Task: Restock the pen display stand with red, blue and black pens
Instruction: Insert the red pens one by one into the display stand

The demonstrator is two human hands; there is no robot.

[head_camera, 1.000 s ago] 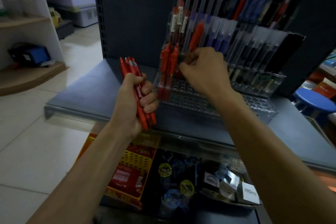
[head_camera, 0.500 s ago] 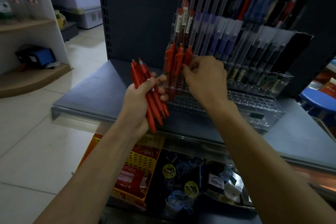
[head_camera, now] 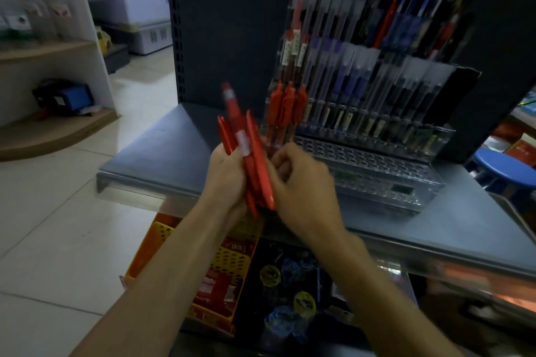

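- Our left hand (head_camera: 229, 174) grips the bundle of red pens (head_camera: 256, 153) in a closed fist, held upright just in front of the display stand (head_camera: 377, 165). One pen (head_camera: 232, 107) pokes up higher than the others.
- A second ago our right hand (head_camera: 304, 185) was up at the stand, seating a pen in the front-left slots. Now it has drawn back to the bundle and lies against it.
- Its fingers (head_camera: 285, 166) are curled in beside the pens. The hand is blurred by motion, so we cannot tell whether they have pinched a pen yet.
- Three standing red pens (head_camera: 285, 107) now fill neighbouring slots at the stand's left end, upright and close together. A second ago we saw only two there.
- We judge that one placement is finished and the next pick is beginning, so the red restock is only partly done, with several pens left in our fist.
- The stand sits on the grey counter (head_camera: 449, 223). Its nearest perforated row looks mostly unfilled, so there seems to be room for more.
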